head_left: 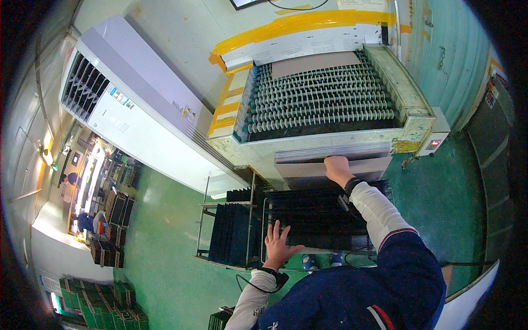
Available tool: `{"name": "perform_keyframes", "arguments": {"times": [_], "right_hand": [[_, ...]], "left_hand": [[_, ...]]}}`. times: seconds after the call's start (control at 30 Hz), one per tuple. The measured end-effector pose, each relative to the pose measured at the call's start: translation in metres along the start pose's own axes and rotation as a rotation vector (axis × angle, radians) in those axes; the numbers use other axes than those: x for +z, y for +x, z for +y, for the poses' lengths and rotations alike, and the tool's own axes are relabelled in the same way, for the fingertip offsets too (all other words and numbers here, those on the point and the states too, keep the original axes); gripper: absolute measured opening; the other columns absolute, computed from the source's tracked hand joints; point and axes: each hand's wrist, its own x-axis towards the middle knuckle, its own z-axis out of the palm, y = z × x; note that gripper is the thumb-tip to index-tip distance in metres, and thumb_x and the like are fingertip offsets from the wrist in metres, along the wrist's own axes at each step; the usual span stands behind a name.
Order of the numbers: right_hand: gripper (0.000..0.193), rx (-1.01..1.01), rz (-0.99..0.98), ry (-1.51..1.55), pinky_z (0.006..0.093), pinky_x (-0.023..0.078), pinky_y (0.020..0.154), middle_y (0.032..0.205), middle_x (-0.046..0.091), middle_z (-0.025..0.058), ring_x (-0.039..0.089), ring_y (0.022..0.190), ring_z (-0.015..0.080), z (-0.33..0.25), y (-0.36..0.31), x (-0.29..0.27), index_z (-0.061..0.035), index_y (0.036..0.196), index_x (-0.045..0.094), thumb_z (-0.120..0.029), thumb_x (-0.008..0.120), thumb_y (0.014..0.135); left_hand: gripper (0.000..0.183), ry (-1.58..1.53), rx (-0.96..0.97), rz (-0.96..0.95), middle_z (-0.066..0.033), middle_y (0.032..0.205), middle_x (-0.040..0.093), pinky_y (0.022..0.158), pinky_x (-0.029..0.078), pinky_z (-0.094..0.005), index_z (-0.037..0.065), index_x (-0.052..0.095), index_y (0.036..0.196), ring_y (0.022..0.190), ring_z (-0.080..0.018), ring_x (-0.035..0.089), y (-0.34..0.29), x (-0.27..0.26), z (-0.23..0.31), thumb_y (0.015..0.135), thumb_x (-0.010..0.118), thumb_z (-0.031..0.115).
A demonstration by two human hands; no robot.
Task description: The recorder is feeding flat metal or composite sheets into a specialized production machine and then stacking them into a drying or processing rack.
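My right hand [337, 169] is closed on the top edge of a thin grey panel [367, 168], which stands on edge in front of the roller machine. Just behind that panel leans a stack of similar light grey panels [300, 153]. Fingers spread, my left hand [279, 247] is over the near left side of a dark slotted rack [313, 214] and holds nothing. Several black sheets or dividers fill the rack, too dark to tell apart. Another grey panel [314, 64] lies flat at the far end of the machine's rollers [324, 99].
A tall white air conditioner [154, 121] spans the left of the machine. Beside my rack stands a second metal rack [231, 231] of dark boards. A control box [434, 135] is fixed at the machine's right corner. Farther left, people [85, 221] work by more racks.
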Motion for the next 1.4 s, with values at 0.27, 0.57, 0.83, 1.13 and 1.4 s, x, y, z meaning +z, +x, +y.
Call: {"name": "perform_keyframes", "arguments": {"times": [0.27, 0.57, 0.83, 1.13, 1.4], "right_hand": [[0.015, 0.002, 0.01, 0.018, 0.0501, 0.058, 0.08, 0.091, 0.076, 0.0201, 0.075, 0.091, 0.0376, -0.0037, -0.003, -0.0045, -0.0052, 0.087, 0.078, -0.012, 0.067, 0.081], [0.014, 0.018, -0.024, 0.008, 0.0502, 0.058, 0.081, 0.092, 0.076, 0.0202, 0.074, 0.093, 0.0382, -0.0012, -0.0007, -0.0024, -0.0053, 0.087, 0.078, -0.012, 0.067, 0.081], [0.014, 0.028, -0.03, 0.023, 0.0513, 0.057, 0.082, 0.093, 0.075, 0.021, 0.073, 0.094, 0.0394, -0.0031, -0.0018, -0.0041, -0.0052, 0.088, 0.077, -0.012, 0.066, 0.082], [0.014, 0.023, -0.013, 0.025, 0.0518, 0.057, 0.082, 0.093, 0.075, 0.021, 0.073, 0.094, 0.0399, -0.0028, -0.0018, -0.0024, -0.0052, 0.087, 0.077, -0.012, 0.067, 0.081], [0.014, 0.034, -0.033, 0.034, 0.0514, 0.057, 0.083, 0.093, 0.075, 0.0209, 0.073, 0.096, 0.0398, -0.002, -0.0008, -0.0027, -0.0052, 0.089, 0.077, -0.012, 0.066, 0.082]], "left_hand": [[0.101, -0.005, 0.009, 0.017, -0.0196, 0.169, 0.026, 0.12, 0.027, -0.0589, 0.018, 0.055, 0.15, 0.152, -0.049, 0.023, -0.0015, 0.0011, -0.0017, 0.07, 0.077, 0.077], [0.101, 0.005, 0.001, -0.001, -0.0194, 0.169, 0.025, 0.12, 0.026, -0.059, 0.018, 0.055, 0.15, 0.152, -0.0493, 0.024, -0.0008, -0.0016, 0.0017, 0.071, 0.076, 0.077], [0.1, -0.004, 0.002, 0.0, -0.0186, 0.169, 0.025, 0.121, 0.025, -0.0584, 0.019, 0.055, 0.151, 0.153, -0.0483, 0.022, -0.0006, 0.0003, -0.0006, 0.071, 0.077, 0.076], [0.101, -0.003, -0.009, -0.007, -0.0183, 0.169, 0.024, 0.121, 0.025, -0.0586, 0.019, 0.054, 0.151, 0.153, -0.0484, 0.021, -0.0012, -0.0001, 0.0008, 0.072, 0.076, 0.077], [0.102, 0.002, -0.005, -0.012, -0.0183, 0.169, 0.023, 0.121, 0.025, -0.0587, 0.018, 0.054, 0.151, 0.153, -0.0488, 0.021, -0.0007, -0.0006, 0.0007, 0.071, 0.076, 0.078]]}}
